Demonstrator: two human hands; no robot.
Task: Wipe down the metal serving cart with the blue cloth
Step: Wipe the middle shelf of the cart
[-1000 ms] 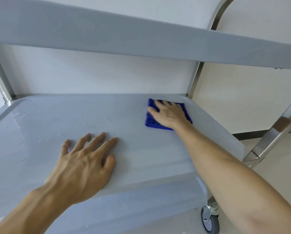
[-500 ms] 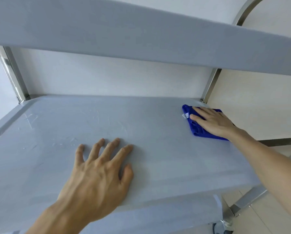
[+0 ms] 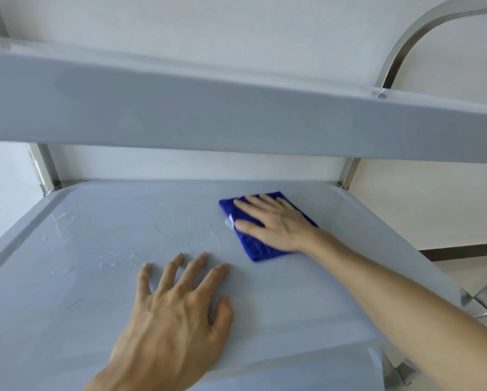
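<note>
Half the lower shelf (image 3: pixel 95 277) looks unwiped, streaks remaining left. Right hand (image 3: pixel 276 224), fingers flat and spread, presses the blue cloth (image 3: pixel 253 246); left hand (image 3: pixel 177 314) is splayed flat nearby.

R hand (image 3: pixel 276 222) slid blue cloth (image 3: pixel 258 248) left, toward shelf center.

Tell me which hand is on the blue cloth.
The right hand, reaching to the far right of the cart's shelf, presses flat on the blue cloth. The left hand lies nearer, flat on bare shelf, touching no cloth.
</note>
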